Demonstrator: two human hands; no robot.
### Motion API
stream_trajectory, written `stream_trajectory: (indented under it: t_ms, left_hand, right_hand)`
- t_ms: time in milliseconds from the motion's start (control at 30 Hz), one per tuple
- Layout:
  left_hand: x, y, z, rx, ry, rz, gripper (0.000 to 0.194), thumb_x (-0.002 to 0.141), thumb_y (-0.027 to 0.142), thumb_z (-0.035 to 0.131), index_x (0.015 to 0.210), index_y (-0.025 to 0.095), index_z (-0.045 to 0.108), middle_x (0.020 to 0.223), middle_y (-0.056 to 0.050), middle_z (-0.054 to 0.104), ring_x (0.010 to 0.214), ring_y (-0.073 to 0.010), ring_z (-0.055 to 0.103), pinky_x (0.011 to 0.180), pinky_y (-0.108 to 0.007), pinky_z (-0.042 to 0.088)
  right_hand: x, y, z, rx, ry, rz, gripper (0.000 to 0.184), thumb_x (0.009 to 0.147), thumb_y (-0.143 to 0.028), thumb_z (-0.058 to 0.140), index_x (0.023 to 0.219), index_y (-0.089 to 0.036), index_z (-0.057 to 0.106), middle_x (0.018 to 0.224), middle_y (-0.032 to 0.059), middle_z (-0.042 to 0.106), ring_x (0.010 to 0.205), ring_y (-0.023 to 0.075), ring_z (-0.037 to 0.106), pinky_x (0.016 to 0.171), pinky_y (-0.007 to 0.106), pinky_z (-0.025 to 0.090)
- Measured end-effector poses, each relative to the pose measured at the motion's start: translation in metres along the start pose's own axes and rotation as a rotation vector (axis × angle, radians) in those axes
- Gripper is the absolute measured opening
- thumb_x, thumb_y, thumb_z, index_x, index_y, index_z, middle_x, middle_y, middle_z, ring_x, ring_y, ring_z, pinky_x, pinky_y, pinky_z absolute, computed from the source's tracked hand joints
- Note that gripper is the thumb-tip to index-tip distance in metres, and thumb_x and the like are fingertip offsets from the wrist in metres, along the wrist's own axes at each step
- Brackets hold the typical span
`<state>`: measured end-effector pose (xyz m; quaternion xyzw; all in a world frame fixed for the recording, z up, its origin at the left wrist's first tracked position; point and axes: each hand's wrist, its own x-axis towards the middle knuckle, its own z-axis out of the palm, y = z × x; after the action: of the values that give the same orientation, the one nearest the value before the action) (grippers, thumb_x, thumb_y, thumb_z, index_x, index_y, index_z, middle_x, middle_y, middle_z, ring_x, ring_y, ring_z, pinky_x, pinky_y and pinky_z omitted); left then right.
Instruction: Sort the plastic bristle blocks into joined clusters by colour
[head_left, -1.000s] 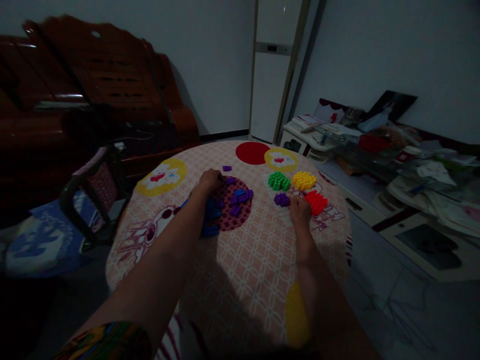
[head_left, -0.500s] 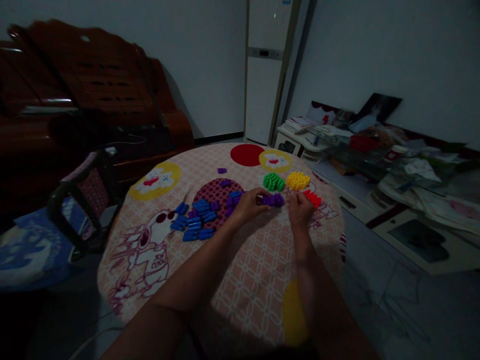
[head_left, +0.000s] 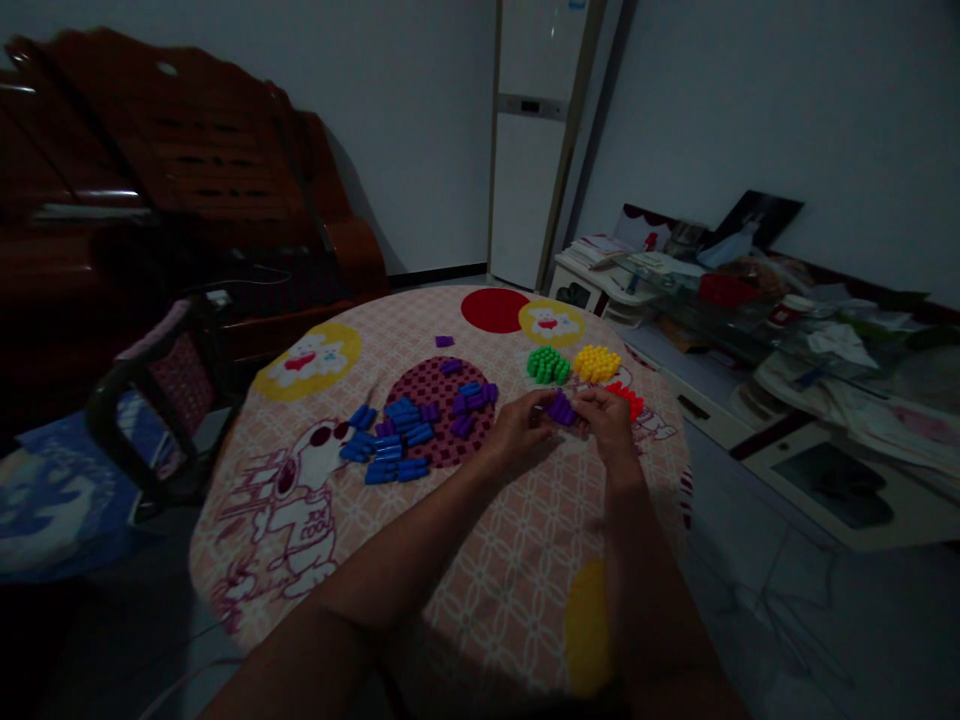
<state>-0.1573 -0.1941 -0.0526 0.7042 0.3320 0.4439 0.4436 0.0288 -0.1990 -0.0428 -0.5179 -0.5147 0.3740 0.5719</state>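
Both hands meet around a cluster of purple toy blocks, at the right of the round table. The fingers of my left hand are closed on its left side. My right hand pinches its right edge. Just beyond the hands sit a green block cluster and a yellow block cluster. A red block cluster lies beside my right hand, partly hidden by it. Loose blue blocks are spread over the left-middle of the table, with several purple blocks among and near them.
A patterned cloth covers the round table. On the left stand a chair and a dark wooden sofa. To the right is a low cabinet piled with papers and bags. A tall white air conditioner stands at the back.
My right hand has come left onto the purple cluster, which was in my left hand alone. The cluster now looks turned, and my left hand has shifted right and nearer to me.
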Motion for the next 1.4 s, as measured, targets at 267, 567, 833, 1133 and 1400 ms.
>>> stream_trajectory:
  t_ms: [267,567,833,1133,1400]
  left_hand:
    - [-0.002,-0.006,-0.014,0.164,0.134,-0.14,0.032,0.082,0.01,0.061,0.111,0.015,0.074,0.106,-0.008,0.078,0.085,-0.0171,0.073,0.08,-0.027,0.057]
    - [0.0,-0.02,-0.018,0.209,0.131,-0.144,0.038,0.079,0.008,0.058,0.113,0.015,0.074,0.107,-0.008,0.078,0.091,-0.0187,0.073,0.086,-0.029,0.058]
    - [-0.002,-0.012,-0.018,0.245,0.106,-0.129,0.035,0.08,0.011,0.058,0.11,0.016,0.076,0.103,-0.007,0.079,0.091,-0.0194,0.073,0.085,-0.03,0.057]
    - [-0.004,-0.008,-0.016,0.247,0.074,-0.141,0.029,0.08,0.013,0.059,0.103,0.015,0.077,0.098,-0.006,0.08,0.091,-0.0192,0.073,0.086,-0.028,0.056]
    - [-0.006,-0.007,-0.014,0.318,0.005,-0.126,0.03,0.08,0.015,0.058,0.104,0.014,0.077,0.096,-0.006,0.08,0.084,-0.0182,0.071,0.08,-0.027,0.056]
  right_hand:
    - [0.005,0.016,-0.012,-0.71,0.415,-0.271,0.015,0.079,-0.032,0.058,0.07,-0.021,0.063,0.069,0.0058,0.069,0.067,0.0198,0.062,0.069,0.031,0.047]
    - [0.004,0.025,-0.001,-0.906,0.268,-0.278,0.024,0.09,-0.03,0.051,0.073,-0.02,0.064,0.075,0.0083,0.068,0.072,0.0201,0.059,0.069,0.029,0.038]
    - [0.005,0.026,0.006,-0.86,0.269,-0.181,0.033,0.095,-0.031,0.039,0.071,-0.021,0.06,0.071,0.0072,0.063,0.07,0.0193,0.052,0.067,0.03,0.033]
    - [0.007,0.03,0.006,-0.754,0.252,-0.115,0.036,0.093,-0.036,0.04,0.063,-0.022,0.054,0.064,0.0042,0.06,0.065,0.018,0.05,0.064,0.03,0.031]
    - [0.006,0.03,0.005,-0.674,0.231,-0.088,0.036,0.093,-0.04,0.043,0.066,-0.022,0.059,0.064,0.004,0.064,0.066,0.018,0.054,0.068,0.029,0.039]
